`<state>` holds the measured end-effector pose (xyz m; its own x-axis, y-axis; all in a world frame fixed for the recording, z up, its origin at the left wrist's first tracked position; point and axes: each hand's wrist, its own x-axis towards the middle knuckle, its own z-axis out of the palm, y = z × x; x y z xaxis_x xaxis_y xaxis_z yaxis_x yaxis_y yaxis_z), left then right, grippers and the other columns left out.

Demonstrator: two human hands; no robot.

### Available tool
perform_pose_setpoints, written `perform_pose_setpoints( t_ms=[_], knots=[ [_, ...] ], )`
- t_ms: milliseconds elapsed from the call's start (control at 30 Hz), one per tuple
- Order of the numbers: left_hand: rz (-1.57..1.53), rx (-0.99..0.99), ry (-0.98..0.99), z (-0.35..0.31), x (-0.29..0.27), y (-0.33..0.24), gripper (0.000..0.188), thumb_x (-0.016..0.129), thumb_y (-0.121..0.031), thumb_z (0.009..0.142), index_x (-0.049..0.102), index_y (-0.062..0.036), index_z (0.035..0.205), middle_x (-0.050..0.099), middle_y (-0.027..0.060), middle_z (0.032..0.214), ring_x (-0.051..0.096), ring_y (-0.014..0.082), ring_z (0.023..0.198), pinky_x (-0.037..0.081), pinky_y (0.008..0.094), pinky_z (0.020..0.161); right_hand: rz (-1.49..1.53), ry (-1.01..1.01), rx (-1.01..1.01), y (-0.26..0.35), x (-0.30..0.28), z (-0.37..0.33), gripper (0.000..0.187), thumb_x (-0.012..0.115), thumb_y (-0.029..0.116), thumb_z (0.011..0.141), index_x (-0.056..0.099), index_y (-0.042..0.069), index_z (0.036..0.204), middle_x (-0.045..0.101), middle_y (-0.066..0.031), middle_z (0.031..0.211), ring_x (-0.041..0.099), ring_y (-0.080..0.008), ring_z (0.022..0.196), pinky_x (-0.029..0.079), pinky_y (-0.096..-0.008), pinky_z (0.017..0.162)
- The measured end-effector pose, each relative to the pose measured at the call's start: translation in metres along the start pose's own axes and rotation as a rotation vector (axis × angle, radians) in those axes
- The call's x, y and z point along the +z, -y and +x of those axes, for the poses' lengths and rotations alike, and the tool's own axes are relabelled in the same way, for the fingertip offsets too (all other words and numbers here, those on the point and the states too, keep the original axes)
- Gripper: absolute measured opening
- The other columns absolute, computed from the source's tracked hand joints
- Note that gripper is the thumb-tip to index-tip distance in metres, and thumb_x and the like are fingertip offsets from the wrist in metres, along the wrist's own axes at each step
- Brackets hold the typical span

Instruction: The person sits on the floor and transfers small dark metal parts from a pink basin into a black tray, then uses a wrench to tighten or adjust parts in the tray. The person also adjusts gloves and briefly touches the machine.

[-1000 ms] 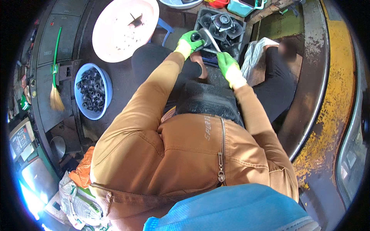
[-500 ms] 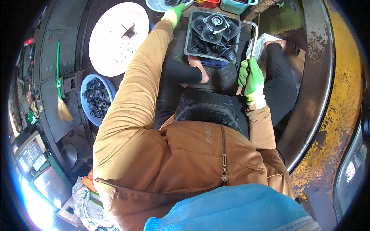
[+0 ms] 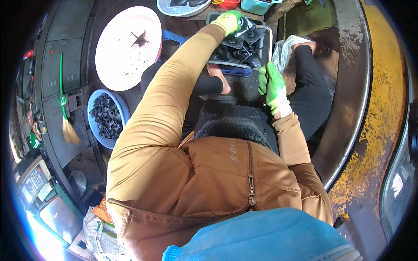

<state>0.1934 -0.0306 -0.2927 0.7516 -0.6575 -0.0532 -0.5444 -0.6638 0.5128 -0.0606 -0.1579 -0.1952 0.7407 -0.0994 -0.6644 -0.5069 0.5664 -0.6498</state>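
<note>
My left hand (image 3: 229, 22), in a green and pale yellow glove, reaches into the grey tray (image 3: 215, 60). Its fingers curl over a black flanged part (image 3: 244, 27) with a metal centre, hiding much of it. Other black flanged parts (image 3: 252, 37) are piled in the tray below it. My right hand (image 3: 273, 84), gloved the same way, is closed round the lower end of an L-shaped metal bar (image 3: 270, 41). The bar stands upright, its bent top pointing left beside the tray's right edge.
A large white basin (image 3: 126, 52) with a dark piece in it stands left, above a blue tub (image 3: 124, 104) of black parts. A light-blue colander (image 3: 167, 9) is at the far edge, near a teal container (image 3: 257, 6). A yellow painted metal edge (image 3: 379, 87) bounds the right.
My left hand has moved right from the colander to the part on top of the tray's pile. My right hand still grips the metal bar, and the view has shifted slightly.
</note>
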Motion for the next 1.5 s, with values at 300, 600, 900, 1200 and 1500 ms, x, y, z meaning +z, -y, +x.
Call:
perform_pose_setpoints(
  t_ms=[300, 600, 900, 1200, 1500],
  knots=[
    [-0.724, -0.313, -0.446, -0.088, -0.082, -0.019, 0.047, 0.067, -0.015, 0.077, 0.053, 0.0011, 0.119, 0.062, 0.0128, 0.099, 0.057, 0.0172, 0.086, 0.047, 0.0307, 0.076, -0.081, 0.013, 0.002, -0.005, -0.002, 0.005, 0.033, 0.044, 0.04, 0.095, 0.053, 0.012, 0.079, 0.039, 0.0054, 0.054, 0.03, -0.0064, 0.04, 0.023, -0.023, 0.038],
    [-0.109, -0.456, -0.125, -0.165, 0.021, 0.001, 0.073, 0.072, -0.038, 0.061, 0.053, -0.0032, 0.122, 0.061, 0.0214, 0.112, 0.058, 0.036, 0.105, 0.046, 0.0388, 0.091, -1.004, -0.064, -0.338, -0.075, 0.008, 0.04, 0.038, 0.049, 0.04, 0.093, 0.061, 0.004, 0.099, 0.06, -0.007, 0.077, 0.056, -0.0183, 0.069, 0.044, -0.03, 0.064],
    [0.106, -0.297, -0.338, -0.182, 0.059, 0.026, 0.062, 0.077, -0.047, 0.059, 0.062, -0.0155, 0.11, 0.065, 0.0141, 0.101, 0.058, 0.0344, 0.101, 0.046, 0.0408, 0.086, -1.425, 0.012, -0.452, -0.076, 0.013, 0.045, 0.045, 0.035, 0.046, 0.093, 0.055, 0.007, 0.101, 0.059, -0.0238, 0.105, 0.056, -0.0441, 0.095, 0.043, -0.0499, 0.081],
    [-0.311, -0.31, -0.298, -0.182, 0.069, 0.027, 0.06, 0.08, -0.02, 0.066, 0.055, -0.0103, 0.12, 0.062, 0.0132, 0.113, 0.058, 0.0305, 0.107, 0.045, 0.0372, 0.092, -1.606, -0.011, -0.415, -0.08, 0.005, 0.058, 0.041, 0.036, 0.043, 0.094, 0.056, 0.008, 0.1, 0.061, -0.0233, 0.101, 0.058, -0.0416, 0.093, 0.044, -0.0491, 0.08],
    [-0.381, -0.299, -0.287, -0.18, 0.079, 0.037, 0.066, 0.079, -0.018, 0.068, 0.05, -0.0094, 0.126, 0.059, 0.0128, 0.119, 0.056, 0.0273, 0.111, 0.043, 0.0354, 0.094, -1.573, 0.079, -0.458, -0.086, 0.008, 0.055, 0.041, 0.034, 0.042, 0.094, 0.055, 0.007, 0.104, 0.059, -0.0209, 0.106, 0.056, -0.0415, 0.096, 0.044, -0.0487, 0.081]
  ],
)
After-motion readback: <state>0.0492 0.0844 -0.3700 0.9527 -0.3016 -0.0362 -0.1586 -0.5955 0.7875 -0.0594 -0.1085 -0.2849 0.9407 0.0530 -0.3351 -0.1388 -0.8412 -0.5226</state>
